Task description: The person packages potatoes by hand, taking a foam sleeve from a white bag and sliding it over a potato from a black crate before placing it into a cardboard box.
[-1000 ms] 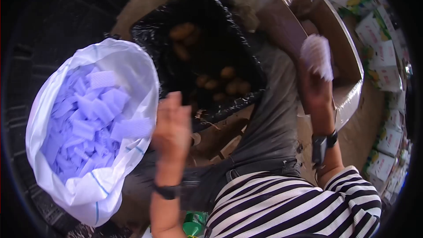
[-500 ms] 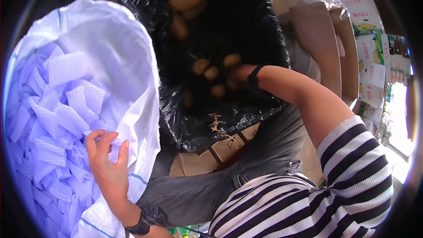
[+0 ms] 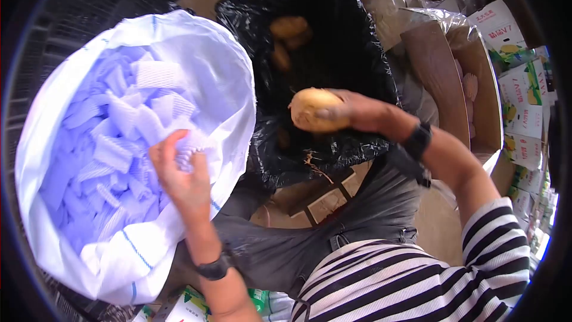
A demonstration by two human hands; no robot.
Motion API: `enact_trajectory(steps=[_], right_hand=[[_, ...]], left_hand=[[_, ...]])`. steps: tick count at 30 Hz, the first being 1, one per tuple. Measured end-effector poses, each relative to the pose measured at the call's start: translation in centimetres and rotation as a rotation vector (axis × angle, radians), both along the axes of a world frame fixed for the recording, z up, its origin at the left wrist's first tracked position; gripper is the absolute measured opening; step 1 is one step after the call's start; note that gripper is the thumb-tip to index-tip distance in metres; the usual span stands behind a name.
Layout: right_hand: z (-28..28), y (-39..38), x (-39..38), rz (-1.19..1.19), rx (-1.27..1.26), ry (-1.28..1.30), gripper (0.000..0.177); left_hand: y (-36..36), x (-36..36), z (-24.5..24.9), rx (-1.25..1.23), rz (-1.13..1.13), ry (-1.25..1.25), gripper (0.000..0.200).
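My right hand (image 3: 357,110) grips a large yellowish-brown tuber (image 3: 316,110) above a bin lined with black plastic (image 3: 372,48). More brown tubers (image 3: 290,26) lie inside the bin, near its far left part. On the left, a white woven sack (image 3: 229,77) stands wide open, full of pale foam-net sleeves (image 3: 113,155). My left hand (image 3: 183,173) is over the sack, its fingers curled round one whitish net sleeve (image 3: 195,143). Dry root bits (image 3: 316,164) hang on the bin's near edge.
An open cardboard box (image 3: 438,77) with plastic film and wrapped items stands right of the bin. Printed white cartons (image 3: 527,92) are stacked at the far right. Another printed carton (image 3: 185,308) lies at the bottom, beside my left forearm.
My right hand has risen out of the bin's dark interior with a tuber. My left hand now has a net sleeve between its fingers. The view has shifted.
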State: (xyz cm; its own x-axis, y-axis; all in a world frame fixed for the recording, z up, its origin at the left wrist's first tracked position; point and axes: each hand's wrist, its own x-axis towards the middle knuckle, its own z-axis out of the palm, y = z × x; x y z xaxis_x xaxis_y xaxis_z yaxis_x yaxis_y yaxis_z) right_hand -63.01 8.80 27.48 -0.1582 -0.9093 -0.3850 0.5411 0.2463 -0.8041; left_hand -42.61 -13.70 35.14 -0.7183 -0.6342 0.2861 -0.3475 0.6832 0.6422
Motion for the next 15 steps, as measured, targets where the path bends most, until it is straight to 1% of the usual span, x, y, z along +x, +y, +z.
enact_trajectory(steps=[2, 4, 6, 7, 8, 9, 10, 12, 13, 14, 15], right_hand=[[1.8, 2.2, 4.3, -0.132, -0.148, -0.395, 0.064], [1.6, 4.3, 9.0, -0.222, -0.303, -0.733, 0.064], [3.9, 5.4, 12.4, -0.334, -0.412, -0.843, 0.067], [3.8, 6.1, 13.0, -0.324, -0.43, -0.839, 0.067], [3.1, 7.2, 13.4, -0.351, -0.405, -0.799, 0.067], [2.6, 8.3, 13.6, -0.379, -0.379, -0.763, 0.068], [2.3, 9.2, 13.2, -0.362, -0.341, -0.612, 0.065], [4.3, 9.9, 12.3, -0.351, -0.185, -0.194, 0.06], [5.3, 10.2, 12.4, -0.433, -0.095, -0.139, 0.057], [5.9, 10.6, 12.5, -0.512, -0.004, -0.08, 0.054], [6.1, 11.2, 12.4, -0.587, 0.011, -0.13, 0.051]], left_hand=[[3.4, -0.5, -0.2, 0.011, -0.02, 0.043, 0.032], [8.5, -0.9, -0.4, -0.033, -0.036, -0.119, 0.034], [12.8, -0.5, -1.8, -0.018, -0.292, -0.135, 0.032], [15.2, -0.5, -1.7, 0.051, -0.248, -0.167, 0.024], [16.2, -0.5, -2.9, 0.037, -0.246, -0.165, 0.024], [16.6, -0.3, -5.3, 0.532, -0.162, -0.039, 0.022], [17.1, -0.1, -6.5, 1.021, -0.06, 0.099, 0.021], [17.9, -1.2, -3.7, 1.314, 0.157, 0.346, 0.024], [18.2, -1.5, -3.8, 1.007, 0.165, 0.239, 0.022], [19.3, -1.7, -2.5, 0.716, 0.027, 0.156, 0.018], [20.5, -1.9, -1.9, 0.33, -0.111, 0.212, 0.018]])
